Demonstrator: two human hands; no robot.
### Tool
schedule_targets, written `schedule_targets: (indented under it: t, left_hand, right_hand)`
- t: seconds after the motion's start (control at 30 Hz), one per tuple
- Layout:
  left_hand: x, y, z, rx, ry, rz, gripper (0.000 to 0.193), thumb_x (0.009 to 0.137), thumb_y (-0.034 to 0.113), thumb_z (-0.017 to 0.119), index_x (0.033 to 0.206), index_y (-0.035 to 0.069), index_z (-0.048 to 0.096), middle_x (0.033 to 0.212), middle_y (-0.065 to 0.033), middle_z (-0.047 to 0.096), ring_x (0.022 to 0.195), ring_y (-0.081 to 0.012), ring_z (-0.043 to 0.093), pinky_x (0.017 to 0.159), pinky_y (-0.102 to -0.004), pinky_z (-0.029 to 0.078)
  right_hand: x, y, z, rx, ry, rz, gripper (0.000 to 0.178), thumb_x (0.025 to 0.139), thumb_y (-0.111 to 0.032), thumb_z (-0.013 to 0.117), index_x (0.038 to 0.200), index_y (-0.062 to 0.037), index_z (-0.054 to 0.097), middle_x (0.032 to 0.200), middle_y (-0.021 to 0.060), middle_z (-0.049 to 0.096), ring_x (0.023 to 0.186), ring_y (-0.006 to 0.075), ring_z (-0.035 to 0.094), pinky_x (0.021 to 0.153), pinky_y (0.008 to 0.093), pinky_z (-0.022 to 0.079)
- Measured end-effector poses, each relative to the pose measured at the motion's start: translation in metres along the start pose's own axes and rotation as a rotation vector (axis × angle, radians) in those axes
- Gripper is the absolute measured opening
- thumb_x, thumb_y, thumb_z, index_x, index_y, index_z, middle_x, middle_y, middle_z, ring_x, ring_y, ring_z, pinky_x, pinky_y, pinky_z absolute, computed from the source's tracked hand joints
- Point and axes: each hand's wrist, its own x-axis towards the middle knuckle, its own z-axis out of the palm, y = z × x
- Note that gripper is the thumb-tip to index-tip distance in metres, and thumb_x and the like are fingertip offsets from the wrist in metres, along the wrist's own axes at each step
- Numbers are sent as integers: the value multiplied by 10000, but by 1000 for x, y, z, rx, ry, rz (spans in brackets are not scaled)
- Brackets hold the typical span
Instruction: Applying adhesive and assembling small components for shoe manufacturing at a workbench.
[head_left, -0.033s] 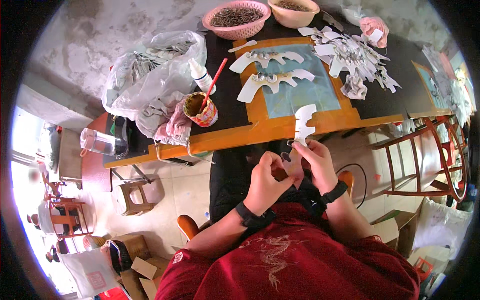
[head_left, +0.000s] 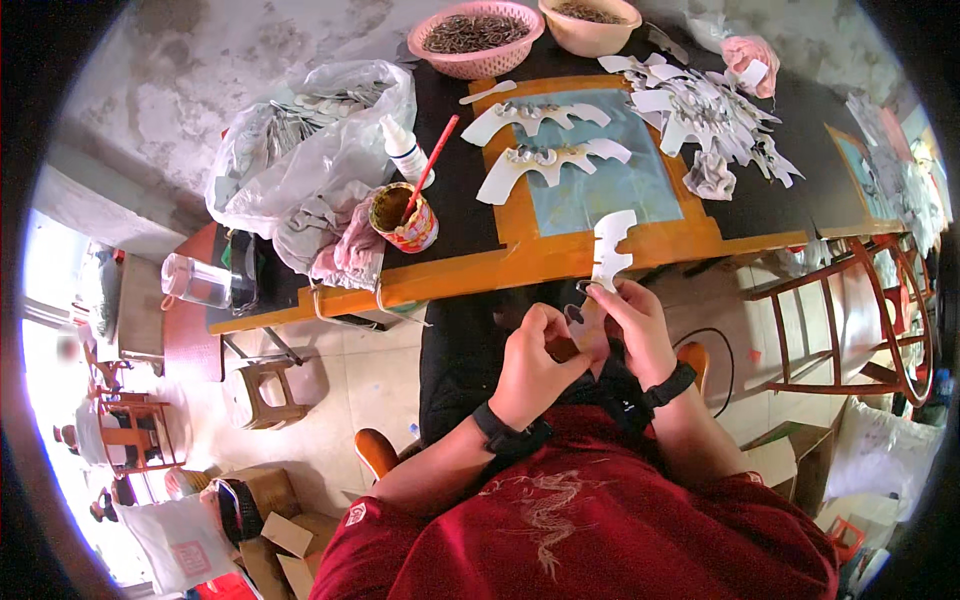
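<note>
A white cut-out piece [head_left: 612, 250] with a scalloped edge stands upright in front of me, just off the table's near edge. My right hand [head_left: 640, 325] is closed on its lower part, thumb and fingers pinching it. My left hand [head_left: 535, 365] curls round its bottom end, fingers bent in a pinch. Small dark rounded bits show on the piece between the hands; their kind is too small to tell. On the blue-grey sheet [head_left: 655, 195] lie two similar white cut-outs, the nearer cut-out [head_left: 552, 166] and the farther cut-out [head_left: 535, 118], with shiny bits along their edges.
A heap of similar pieces [head_left: 700, 110] lies at the right. Leftward stand a tin [head_left: 415, 232] with a red stick [head_left: 435, 160], a white bottle [head_left: 405, 150] and a plastic bag [head_left: 310, 165] of pieces. Behind are a pink basket [head_left: 475, 65] and a pale basket [head_left: 590, 38] of small dark parts.
</note>
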Motion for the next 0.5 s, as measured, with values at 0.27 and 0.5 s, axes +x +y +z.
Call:
schedule_targets:
  t: [0.27, 0.5]
  left_hand:
    - [2, -9, 1, -60, 46, -74, 441, 653, 35, 845, 843, 47, 447, 722, -43, 499, 652, -122, 542, 602, -279, 486]
    - [1, -14, 0, -116, 15, -60, 433, 739, 114, 866, 843, 41, 452, 757, -15, 532, 697, -83, 544, 606, -262, 485]
  right_hand:
    - [-4, -1, -3, 122, 24, 56, 210, 927, -207, 703, 1012, -17, 675, 928, 16, 687, 821, 80, 618, 729, 237, 459]
    - [-4, 1, -4, 164, 32, 42, 150, 931, -176, 699, 988, -42, 660, 863, -15, 662, 764, 68, 608, 670, 224, 455]
